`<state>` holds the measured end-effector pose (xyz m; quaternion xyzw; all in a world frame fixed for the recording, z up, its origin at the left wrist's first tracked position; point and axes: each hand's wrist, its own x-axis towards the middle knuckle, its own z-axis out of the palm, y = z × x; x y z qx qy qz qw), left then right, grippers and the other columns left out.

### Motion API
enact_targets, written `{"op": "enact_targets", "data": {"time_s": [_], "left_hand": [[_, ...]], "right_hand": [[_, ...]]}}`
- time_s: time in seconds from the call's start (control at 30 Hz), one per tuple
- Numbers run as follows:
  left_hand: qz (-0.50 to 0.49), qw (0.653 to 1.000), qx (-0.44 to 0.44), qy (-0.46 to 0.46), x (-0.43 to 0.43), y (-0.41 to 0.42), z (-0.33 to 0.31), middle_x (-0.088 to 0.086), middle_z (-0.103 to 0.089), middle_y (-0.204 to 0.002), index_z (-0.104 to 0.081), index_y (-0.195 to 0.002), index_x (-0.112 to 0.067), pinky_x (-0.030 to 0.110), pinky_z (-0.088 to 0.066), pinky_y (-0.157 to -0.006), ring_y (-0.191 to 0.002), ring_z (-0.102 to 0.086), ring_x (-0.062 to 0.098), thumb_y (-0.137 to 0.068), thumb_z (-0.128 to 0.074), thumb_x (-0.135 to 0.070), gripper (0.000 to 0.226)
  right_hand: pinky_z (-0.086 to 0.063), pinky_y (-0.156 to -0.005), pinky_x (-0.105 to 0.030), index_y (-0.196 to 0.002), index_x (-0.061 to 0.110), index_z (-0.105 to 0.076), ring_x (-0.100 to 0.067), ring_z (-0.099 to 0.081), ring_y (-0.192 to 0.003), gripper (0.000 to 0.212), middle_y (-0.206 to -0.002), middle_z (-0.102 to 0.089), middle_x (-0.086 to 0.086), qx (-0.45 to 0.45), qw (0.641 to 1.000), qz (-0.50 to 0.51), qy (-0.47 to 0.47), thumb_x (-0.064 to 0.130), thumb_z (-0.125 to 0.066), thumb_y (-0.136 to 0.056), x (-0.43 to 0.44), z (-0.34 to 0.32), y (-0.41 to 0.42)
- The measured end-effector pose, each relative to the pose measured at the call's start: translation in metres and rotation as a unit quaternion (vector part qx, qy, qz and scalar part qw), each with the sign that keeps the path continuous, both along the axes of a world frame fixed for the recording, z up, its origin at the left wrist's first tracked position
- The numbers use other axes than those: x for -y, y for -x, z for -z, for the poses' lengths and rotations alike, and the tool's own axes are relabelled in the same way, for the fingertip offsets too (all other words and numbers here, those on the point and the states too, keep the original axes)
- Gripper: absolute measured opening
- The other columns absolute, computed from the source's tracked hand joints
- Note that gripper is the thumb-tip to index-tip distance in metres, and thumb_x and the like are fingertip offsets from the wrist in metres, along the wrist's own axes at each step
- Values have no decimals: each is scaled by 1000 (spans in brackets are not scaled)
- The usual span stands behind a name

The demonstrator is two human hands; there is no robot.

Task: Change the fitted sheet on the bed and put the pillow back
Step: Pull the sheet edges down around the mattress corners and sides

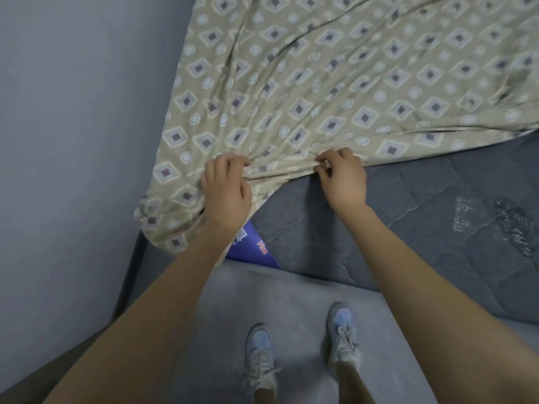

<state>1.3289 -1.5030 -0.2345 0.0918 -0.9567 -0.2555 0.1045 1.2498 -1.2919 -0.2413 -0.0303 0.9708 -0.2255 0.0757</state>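
We've got both hands on the bunched near edge of the patterned fitted sheet (320, 68). Our left hand (226, 191) has its fingers (233, 162) curled into the gathered fabric by the mattress (408, 205) corner, and our right hand (342, 176) pinches the hem just beside it. The sheet spreads away from us over the far mattress. The near part is bare, with a blue label (253, 247) showing.

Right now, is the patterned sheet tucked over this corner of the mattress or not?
Not tucked. The left hand and right hand grip the sheet by its bunched edge; grey mattress lies bare beside it.
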Motion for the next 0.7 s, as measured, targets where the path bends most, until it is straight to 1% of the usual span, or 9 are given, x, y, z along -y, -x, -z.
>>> {"op": "enact_targets", "data": {"time_s": [0.07,0.1,0.2,0.3,0.37,0.47,0.53,0.6,0.7], "left_hand": [[127,992,8,12,-20,18,-2,2,-59,-110,-65,-105,-16,39,-39,-86,-103,-50,25,-84,-56,-12,23],[167,986,24,10,-29,31,-1,-1,-60,-109,-65,-105,-18,40,-41,-86,-103,-53,25,-88,-55,-21,20],[180,981,65,-21,-55,75,4,0,-63,-105,-64,-106,-17,45,-47,-83,-97,-59,27,-91,-54,-35,26],[178,981,77,-15,-81,118,8,2,-64,-107,-63,-113,-15,43,-50,-80,-94,-60,27,-89,-54,-42,38],[211,973,91,11,-97,141,9,4,-63,-105,-63,-112,-15,42,-51,-75,-91,-60,28,-87,-53,-44,39],[241,965,86,55,-114,164,14,9,-64,-91,-67,-95,-10,36,-50,-66,-79,-60,32,-84,-66,-28,21],[205,971,112,44,-122,172,12,13,-65,-88,-68,-92,-5,36,-48,-67,-79,-62,33,-91,-56,-21,19],[116,979,169,-13,-120,173,8,13,-67,-91,-67,-101,-4,35,-45,-72,-83,-62,32,-100,-48,-19,24],[7,973,223,-53,-123,186,0,8,-70,-98,-67,-116,-11,33,-46,-79,-88,-63,26,-100,-50,-19,24]], "right_hand": [[-44,-83,-38,-102,9,-69,-32,-54,-99,15,-104,-62,-12,11,997,21,72,15,-61,-91,-4,-2,18],[-43,-84,-35,-100,9,-70,-30,-55,-98,14,-102,-62,-11,22,994,26,107,14,-61,-91,-5,-4,29],[-38,-81,-24,-95,7,-71,-22,-56,-93,12,-96,-64,-10,29,986,-26,161,10,-62,-89,-12,-8,64],[-43,-83,-28,-95,6,-70,-22,-58,-92,13,-95,-65,-10,22,982,-70,175,4,-59,-89,-35,-4,100],[-44,-83,-29,-98,7,-69,-22,-58,-93,12,-96,-65,-8,31,980,-108,164,9,-60,-90,-60,0,120],[-42,-83,-28,-104,10,-68,-22,-58,-94,19,-98,-65,-5,37,973,-188,130,23,-63,-91,-99,2,137],[-42,-83,-31,-105,12,-64,-21,-57,-94,26,-99,-64,-3,37,969,-218,111,30,-66,-87,-127,1,147],[-39,-87,-32,-105,14,-61,-22,-55,-97,29,-101,-63,0,19,967,-241,83,34,-66,-85,-148,3,152],[-26,-86,-29,-100,18,-64,-24,-52,-99,21,-101,-63,2,-34,974,-222,40,32,-67,-84,-168,-2,171]]}}
